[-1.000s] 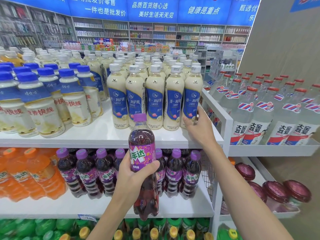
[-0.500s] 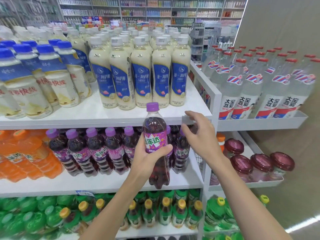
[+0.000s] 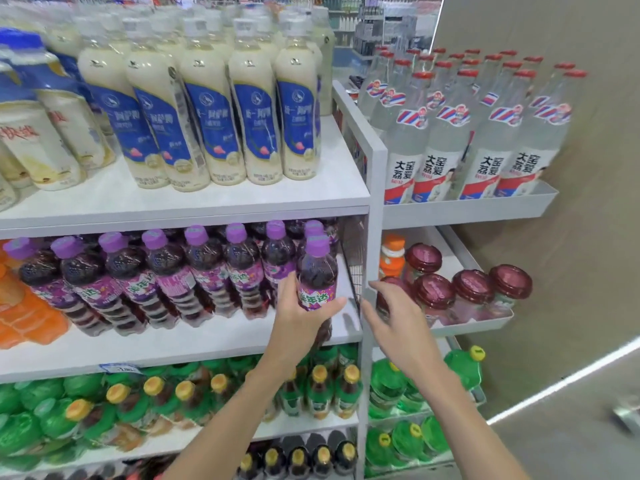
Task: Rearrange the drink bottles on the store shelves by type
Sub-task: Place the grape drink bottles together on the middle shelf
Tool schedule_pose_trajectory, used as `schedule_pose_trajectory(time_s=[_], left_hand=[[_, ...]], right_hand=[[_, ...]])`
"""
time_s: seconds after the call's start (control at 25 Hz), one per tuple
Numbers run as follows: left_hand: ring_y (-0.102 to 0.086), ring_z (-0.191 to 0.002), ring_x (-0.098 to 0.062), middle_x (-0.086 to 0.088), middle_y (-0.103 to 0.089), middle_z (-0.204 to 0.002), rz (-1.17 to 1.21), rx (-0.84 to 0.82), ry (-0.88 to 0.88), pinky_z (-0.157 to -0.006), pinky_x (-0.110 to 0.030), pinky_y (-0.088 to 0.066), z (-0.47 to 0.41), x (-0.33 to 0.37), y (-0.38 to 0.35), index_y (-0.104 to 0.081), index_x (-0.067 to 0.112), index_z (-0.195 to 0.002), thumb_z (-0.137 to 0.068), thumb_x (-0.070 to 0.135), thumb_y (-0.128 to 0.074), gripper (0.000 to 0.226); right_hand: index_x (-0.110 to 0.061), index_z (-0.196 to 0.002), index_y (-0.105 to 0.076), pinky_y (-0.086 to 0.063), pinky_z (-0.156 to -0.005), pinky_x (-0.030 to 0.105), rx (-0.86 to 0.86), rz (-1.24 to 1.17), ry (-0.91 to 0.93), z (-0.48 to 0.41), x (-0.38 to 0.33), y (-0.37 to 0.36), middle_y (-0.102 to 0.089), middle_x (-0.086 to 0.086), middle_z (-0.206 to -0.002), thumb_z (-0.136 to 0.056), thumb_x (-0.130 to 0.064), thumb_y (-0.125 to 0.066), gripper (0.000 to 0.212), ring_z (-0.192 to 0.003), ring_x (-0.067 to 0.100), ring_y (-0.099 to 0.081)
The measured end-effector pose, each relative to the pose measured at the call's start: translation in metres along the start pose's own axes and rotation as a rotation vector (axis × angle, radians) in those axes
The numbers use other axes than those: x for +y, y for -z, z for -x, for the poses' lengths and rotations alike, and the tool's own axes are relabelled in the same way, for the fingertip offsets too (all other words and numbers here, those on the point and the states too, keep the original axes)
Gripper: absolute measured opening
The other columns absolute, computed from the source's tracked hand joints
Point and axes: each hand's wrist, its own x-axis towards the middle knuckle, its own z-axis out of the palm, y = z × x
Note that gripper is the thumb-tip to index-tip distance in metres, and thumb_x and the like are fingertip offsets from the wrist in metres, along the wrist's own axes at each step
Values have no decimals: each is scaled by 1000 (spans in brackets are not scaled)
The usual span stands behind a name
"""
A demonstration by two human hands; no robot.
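Note:
My left hand (image 3: 298, 320) grips a purple-capped grape soda bottle (image 3: 317, 275) around its label, holding it upright at the right end of the second shelf (image 3: 180, 344), beside the row of matching purple soda bottles (image 3: 166, 271). My right hand (image 3: 391, 320) hovers with relaxed fingers just right of the bottle, in front of the white shelf post (image 3: 375, 188), holding nothing.
Cream milk-tea bottles with blue labels (image 3: 221, 109) fill the top shelf. Orange bottles (image 3: 24, 313) sit at the far left, green bottles (image 3: 145, 400) below. The right-hand rack holds clear red-capped bottles (image 3: 460, 133) and dark-red-lidded jars (image 3: 471, 292).
My left hand carried the purple soda bottle down from in front of the top shelf to the second shelf's right end. My right hand dropped from the milk-tea bottles to beside it.

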Motion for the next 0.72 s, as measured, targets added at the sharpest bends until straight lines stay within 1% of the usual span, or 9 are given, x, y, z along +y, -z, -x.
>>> schedule_pose_trajectory(time_s=[0.04,0.12,0.24,0.36,0.44,0.52,0.56,0.6,0.72], left_hand=[[-63,-114,-22,-2,-64,-119,-44,20,1,-98,-51,-54,1,-4,-6,-61,52,-110,-69,34,-93,55],[-63,-109,-21,-2,-64,-113,-64,43,-6,-94,-51,-55,4,-12,-18,-62,53,-100,-67,31,-94,51],[-67,-105,-20,1,-69,-111,-73,88,-29,-91,-51,-58,4,-22,-36,-63,47,-104,-69,29,-93,49],[-70,-104,-18,6,-73,-110,-83,94,-3,-92,-50,-59,-2,-23,-50,-62,42,-109,-72,27,-91,49],[-71,-102,-8,13,-74,-108,-76,99,3,-93,-38,-59,-5,-21,-61,-62,38,-113,-74,19,-91,52],[-68,-99,3,17,-73,-109,-73,118,-20,-89,-22,-56,-8,-16,-73,-62,32,-119,-75,13,-90,55],[-67,-101,5,16,-72,-111,-70,125,-34,-88,-19,-55,-9,-14,-80,-61,29,-123,-76,11,-89,57],[-66,-106,3,14,-71,-115,-73,132,-39,-91,-20,-54,-13,-14,-86,-60,27,-128,-76,12,-88,61],[-58,-131,-11,6,-62,-140,-96,181,-34,-111,-39,-48,-19,-20,-99,-46,24,-148,-79,20,-86,80]], right_hand=[[-14,-144,-55,-40,-110,31,-30,14,-16,5,8,-1,-58,1,-144,-104,-36,-56,46,-134,18,-53],[-16,-146,-54,-42,-110,33,-76,8,-50,20,24,-2,-58,-1,-144,-106,-38,-52,45,-133,17,-53],[-22,-146,-53,-45,-108,36,-137,-11,-89,38,45,-8,-57,-6,-144,-107,-46,-48,46,-133,13,-52],[-24,-145,-53,-44,-107,31,-196,-10,-112,47,57,-10,-57,-7,-144,-106,-43,-51,44,-133,12,-52],[-24,-146,-53,-44,-106,28,-212,-10,-115,49,61,-9,-57,-8,-144,-106,-39,-54,42,-133,11,-52],[-25,-146,-54,-44,-106,28,-217,-21,-117,46,62,-9,-57,-9,-145,-105,-38,-56,42,-133,10,-52],[-25,-145,-54,-44,-106,27,-221,-26,-117,45,62,-9,-57,-10,-145,-105,-37,-56,42,-134,9,-52],[-25,-145,-54,-44,-107,27,-227,-27,-117,42,63,-10,-57,-10,-145,-105,-36,-57,42,-135,9,-51],[-24,-147,-52,-42,-112,28,-241,-41,-130,37,63,-13,-54,-10,-149,-105,-33,-56,43,-139,10,-49]])
